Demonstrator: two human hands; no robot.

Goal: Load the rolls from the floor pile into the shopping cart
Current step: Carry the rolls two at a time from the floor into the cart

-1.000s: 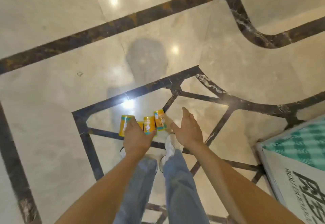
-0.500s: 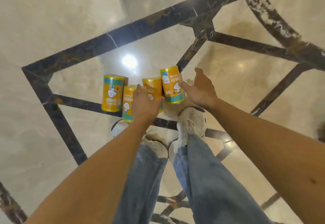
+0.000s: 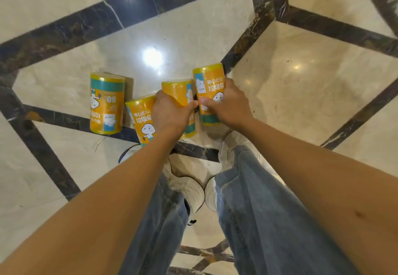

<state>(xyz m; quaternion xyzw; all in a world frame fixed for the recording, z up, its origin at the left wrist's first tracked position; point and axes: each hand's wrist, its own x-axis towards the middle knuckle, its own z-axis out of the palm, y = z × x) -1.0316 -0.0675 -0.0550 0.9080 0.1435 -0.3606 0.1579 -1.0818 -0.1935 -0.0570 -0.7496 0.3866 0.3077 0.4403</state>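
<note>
Your left hand (image 3: 170, 116) grips a centre roll (image 3: 178, 93), your right hand (image 3: 229, 107) the rightmost roll (image 3: 206, 80); the leftmost roll (image 3: 106, 104) stands on the floor (image 3: 301, 85).

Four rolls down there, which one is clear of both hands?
The far-left roll, its print upside down, teal band at top. The left hand grips a middle roll and overlaps its neighbour; the right hand grips the far-right roll.

Only 1 view — a wide-angle camera on the person's head, facing almost straight down along the legs (image 3: 258, 220) to the marble floor (image 3: 301, 80), close above the shoes (image 3: 189, 190).
</note>
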